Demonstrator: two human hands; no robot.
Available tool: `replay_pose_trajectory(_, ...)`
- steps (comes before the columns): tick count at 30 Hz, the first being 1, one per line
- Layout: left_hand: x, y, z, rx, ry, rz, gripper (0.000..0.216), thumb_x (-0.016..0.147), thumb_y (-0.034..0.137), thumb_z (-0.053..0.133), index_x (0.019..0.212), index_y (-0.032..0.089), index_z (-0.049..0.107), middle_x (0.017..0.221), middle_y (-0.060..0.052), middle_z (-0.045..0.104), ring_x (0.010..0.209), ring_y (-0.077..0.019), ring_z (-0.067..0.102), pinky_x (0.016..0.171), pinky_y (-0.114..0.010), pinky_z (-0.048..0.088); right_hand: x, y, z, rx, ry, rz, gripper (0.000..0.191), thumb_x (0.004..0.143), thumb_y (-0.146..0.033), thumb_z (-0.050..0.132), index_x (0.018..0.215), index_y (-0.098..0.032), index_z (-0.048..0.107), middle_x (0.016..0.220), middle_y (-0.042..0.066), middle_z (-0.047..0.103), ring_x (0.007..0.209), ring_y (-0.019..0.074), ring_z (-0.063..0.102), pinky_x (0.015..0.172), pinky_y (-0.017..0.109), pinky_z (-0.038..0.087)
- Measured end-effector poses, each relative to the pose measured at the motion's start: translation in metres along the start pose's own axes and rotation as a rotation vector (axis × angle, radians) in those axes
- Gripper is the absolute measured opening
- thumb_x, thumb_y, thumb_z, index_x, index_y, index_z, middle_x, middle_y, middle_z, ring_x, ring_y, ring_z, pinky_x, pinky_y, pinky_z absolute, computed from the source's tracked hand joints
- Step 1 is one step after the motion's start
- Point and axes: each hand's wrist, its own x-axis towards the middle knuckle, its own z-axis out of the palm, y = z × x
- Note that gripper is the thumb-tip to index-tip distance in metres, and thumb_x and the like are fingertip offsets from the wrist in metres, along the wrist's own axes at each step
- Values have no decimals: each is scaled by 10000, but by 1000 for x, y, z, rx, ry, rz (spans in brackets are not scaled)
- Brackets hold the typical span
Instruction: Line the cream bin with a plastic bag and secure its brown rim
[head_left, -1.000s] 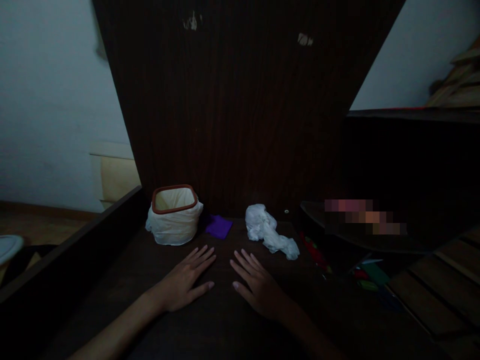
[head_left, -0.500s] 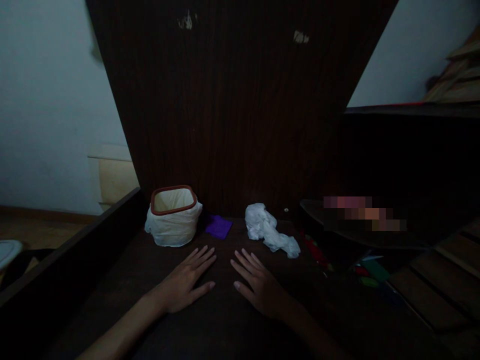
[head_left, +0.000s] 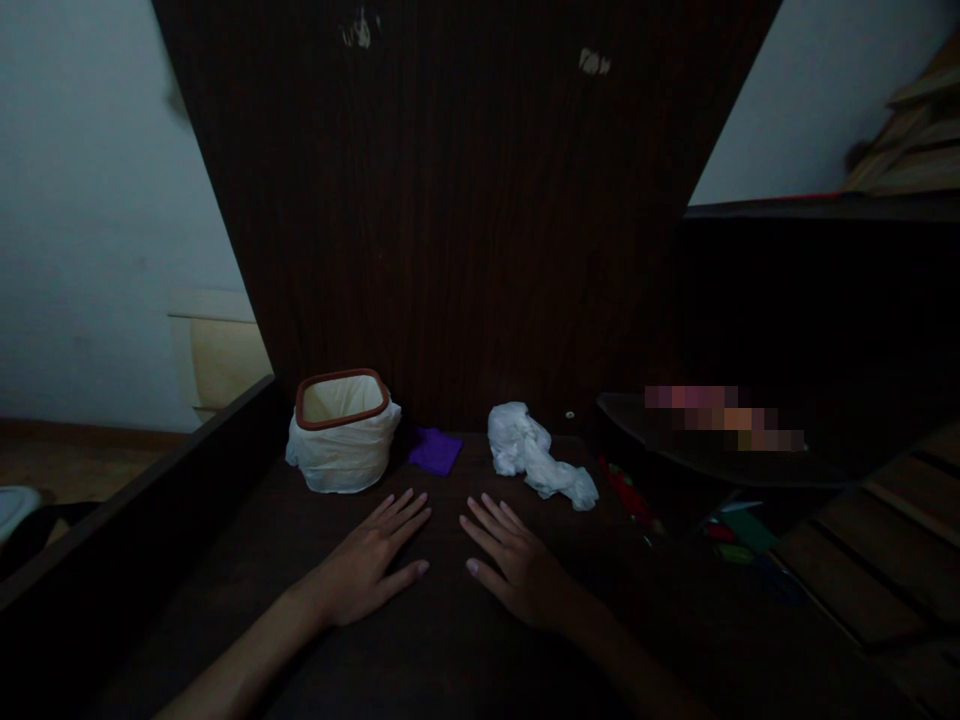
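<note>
My left hand (head_left: 371,562) and my right hand (head_left: 516,565) lie flat, palms down, side by side on a dark wooden table (head_left: 300,520), fingers spread and holding nothing. Beyond the left hand stands a small bin (head_left: 343,430) with a brown rim and a white plastic liner. A folded purple cloth (head_left: 434,450) lies between the bin and a crumpled white plastic bag (head_left: 538,456), which sits just past my right hand.
A tall dark wood panel (head_left: 465,220) rises behind the table. At the right lie small red and green items (head_left: 731,535) and a dark shelf edge. A raised dark rail (head_left: 112,520) borders the table on the left. The room is dim.
Both hands stay flat in place. The view has shifted slightly, so the bin, cloth and bag sit a little lower-left of the frame's earlier positions.
</note>
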Motion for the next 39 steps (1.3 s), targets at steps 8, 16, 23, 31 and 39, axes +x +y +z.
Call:
replay_pose_trajectory(8,0,-1,1,0,-14,-4,636,1032,506,497,1593,259,324,1644,-99,323,1519,-326,328,1221,-576,341,-1,4,7,30,64,-16,529,1021,-324,520,1530,-191,465,1620,128,370,1532,321,302,1213,609,324)
replay_pose_trajectory(16,1,0,0,-15,-50,-42,644,1026,538,486,1583,245,352,1645,-100,324,1526,-335,305,1224,-590,327,0,-1,0,43,18,17,543,1016,-335,529,1532,-180,461,1626,128,358,1535,330,289,1219,611,306)
replay_pose_trajectory(23,1,-1,1,-18,-21,-23,643,1022,541,496,1581,254,358,1640,-99,341,1528,-318,309,1240,-558,309,-1,-1,-1,5,18,-6,546,1019,-334,521,1524,-133,467,1626,155,348,1533,345,285,1218,613,304)
replay_pose_trajectory(31,4,2,0,-40,-23,-38,643,1022,552,485,1564,219,390,1628,-130,366,1534,-323,298,1237,-570,303,13,-2,-26,6,-105,26,537,971,-386,600,1456,-157,569,1567,176,463,1474,358,416,1192,591,363)
replay_pose_trajectory(39,5,5,-5,-27,-77,-64,672,1024,570,455,1549,154,411,1621,-158,380,1537,-332,291,1245,-575,287,74,-32,-76,41,142,-187,206,958,-196,583,1040,-153,767,1122,122,769,1030,247,708,934,424,558)
